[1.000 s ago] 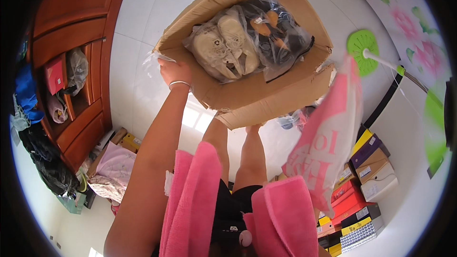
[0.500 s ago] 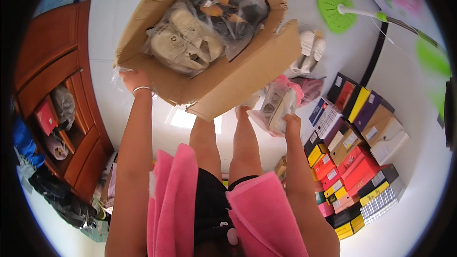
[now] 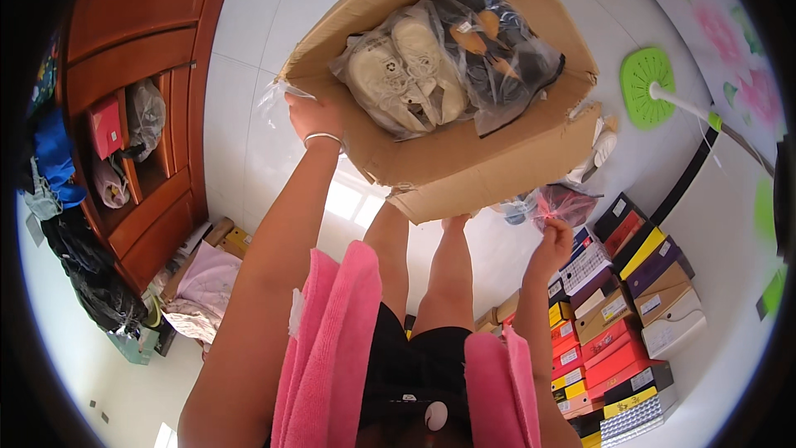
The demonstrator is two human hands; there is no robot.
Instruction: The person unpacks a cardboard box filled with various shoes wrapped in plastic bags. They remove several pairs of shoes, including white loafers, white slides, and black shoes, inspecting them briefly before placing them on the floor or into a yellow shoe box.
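Observation:
My left hand (image 3: 313, 116) is closed on the near left edge of a tilted, open cardboard box (image 3: 489, 170), with clear plastic film (image 3: 282, 99) beside its fingers. In the box lie a pair of cream shoes (image 3: 406, 75) in clear plastic and a bag of dark shoes (image 3: 506, 50) with tan parts. My right hand (image 3: 554, 241) is right of the box, its fingers pinched at a translucent pink plastic bag (image 3: 568, 201); what the bag contains is unclear. A clear bag (image 3: 518, 209) shows partly beneath the box edge.
Stacked shoe boxes (image 3: 613, 315) stand along the right wall. White shoes (image 3: 595, 156) on the floor are partly hidden by the box. A green flat mop (image 3: 649, 87) leans farther back. At left stands a reddish-brown wooden cabinet (image 3: 137, 58) with open shelves.
My right hand no longer holds the clear bag of pale shoes and is now at the pink bag. The view has shifted left; my left hand keeps its hold on the box.

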